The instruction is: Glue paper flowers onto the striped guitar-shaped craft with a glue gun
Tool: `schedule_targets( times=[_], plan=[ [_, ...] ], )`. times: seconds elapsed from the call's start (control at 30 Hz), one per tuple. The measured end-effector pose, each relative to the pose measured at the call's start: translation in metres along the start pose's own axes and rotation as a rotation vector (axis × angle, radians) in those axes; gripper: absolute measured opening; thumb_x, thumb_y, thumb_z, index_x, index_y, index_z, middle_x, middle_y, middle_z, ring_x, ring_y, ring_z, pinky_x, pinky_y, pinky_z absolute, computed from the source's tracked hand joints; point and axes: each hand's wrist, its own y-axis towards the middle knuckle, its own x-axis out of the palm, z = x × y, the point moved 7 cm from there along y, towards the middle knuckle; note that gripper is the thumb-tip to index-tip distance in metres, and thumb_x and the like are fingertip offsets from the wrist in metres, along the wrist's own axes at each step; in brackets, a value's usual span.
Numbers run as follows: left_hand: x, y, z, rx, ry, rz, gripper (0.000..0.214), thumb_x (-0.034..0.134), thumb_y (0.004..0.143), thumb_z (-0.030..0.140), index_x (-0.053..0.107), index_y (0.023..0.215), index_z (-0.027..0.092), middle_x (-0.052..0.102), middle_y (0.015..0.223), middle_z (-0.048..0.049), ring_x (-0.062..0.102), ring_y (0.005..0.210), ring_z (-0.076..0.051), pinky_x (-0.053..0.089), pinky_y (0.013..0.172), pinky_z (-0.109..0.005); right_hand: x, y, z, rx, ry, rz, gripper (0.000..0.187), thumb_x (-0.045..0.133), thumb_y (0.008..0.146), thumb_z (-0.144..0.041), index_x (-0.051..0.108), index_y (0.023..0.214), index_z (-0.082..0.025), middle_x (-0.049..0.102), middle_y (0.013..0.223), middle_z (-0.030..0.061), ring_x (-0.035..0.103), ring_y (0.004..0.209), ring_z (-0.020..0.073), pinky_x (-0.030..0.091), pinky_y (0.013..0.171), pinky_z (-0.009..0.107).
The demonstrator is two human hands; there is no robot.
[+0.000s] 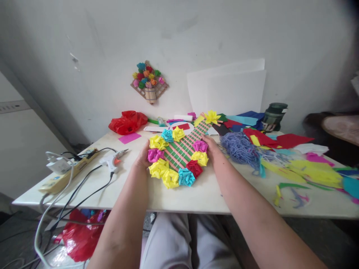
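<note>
Green-and-pink woven lattice, mid-frame, looks mostly ringed with multicoloured crinkled-paper flowers; your left grip and right grip clasp it.

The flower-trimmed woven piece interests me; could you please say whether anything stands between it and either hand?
Nothing visible does: the left hand holds the woven piece by its left side, the right hand by its right.

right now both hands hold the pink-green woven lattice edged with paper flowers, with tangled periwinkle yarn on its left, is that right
Not its left: the head view shows the tangled periwinkle yarn to the right of the woven lattice. The rest stands.
</note>
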Motion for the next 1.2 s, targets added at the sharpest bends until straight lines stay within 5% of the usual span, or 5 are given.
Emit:
schedule_targets(
  times=[0.13, 0.53, 0.77, 0.97, 1.2],
  plan=[
    [0.005, 0.000, -0.001, 0.004, -0.006, -0.042, 0.045, 0.032, 0.089, 0.041, 0.061, 0.098, 0.008, 0.068, 0.072, -0.0108, 0.065, 0.060, -0.019, 0.054, 0.064, -0.032, -0.001, 0.001, 0.001, 0.003, -0.024, -0.012, 0.029, 0.074, 0.058, -0.035, 0.051, 0.069, -0.021, 0.057, 0.058, -0.0062, 0.054, 0.053, 0.0108, 0.046, 0.054, 0.025],
    [0.020, -0.011, 0.002, 0.035, -0.088, -0.028, 0.059, 0.031, 0.086, 0.056, 0.059, 0.107, 0.009, 0.070, 0.080, -0.0125, 0.067, 0.075, -0.026, 0.054, 0.071, -0.037, 0.011, -0.014, -0.003, 0.089, -0.147, -0.052, 0.023, 0.067, 0.068, -0.037, 0.051, 0.073, -0.021, 0.055, 0.055, -0.0044, 0.053, 0.050, 0.0121, 0.044, 0.049, 0.024],
    [0.014, -0.007, 0.002, 0.039, -0.049, 0.032, 0.037, 0.042, 0.085, 0.033, 0.061, 0.102, 0.007, 0.071, 0.078, -0.0117, 0.068, 0.075, -0.024, 0.054, 0.074, -0.035, 0.019, -0.018, -0.002, 0.152, -0.161, -0.079, 0.021, 0.065, 0.071, -0.035, 0.050, 0.072, -0.021, 0.053, 0.053, -0.0052, 0.049, 0.044, 0.0093, 0.039, 0.045, 0.023],
    [0.008, -0.001, 0.002, -0.001, -0.021, -0.028, 0.043, 0.036, 0.088, 0.037, 0.062, 0.100, 0.005, 0.070, 0.073, -0.0124, 0.068, 0.071, -0.024, 0.055, 0.069, -0.033, 0.026, -0.016, -0.005, 0.141, -0.169, -0.087, 0.025, 0.069, 0.066, -0.036, 0.050, 0.070, -0.020, 0.054, 0.052, -0.0059, 0.049, 0.044, 0.0092, 0.040, 0.046, 0.023],
    [-0.012, 0.013, 0.008, 0.070, 0.017, 0.073, 0.028, 0.044, 0.084, 0.023, 0.064, 0.099, 0.012, 0.070, 0.069, -0.0054, 0.068, 0.068, -0.021, 0.054, 0.070, -0.031, 0.041, -0.024, -0.004, 0.173, -0.128, -0.118, 0.021, 0.070, 0.066, -0.033, 0.057, 0.078, -0.021, 0.063, 0.066, -0.0032, 0.055, 0.052, 0.0105, 0.046, 0.054, 0.024]
  ],
)
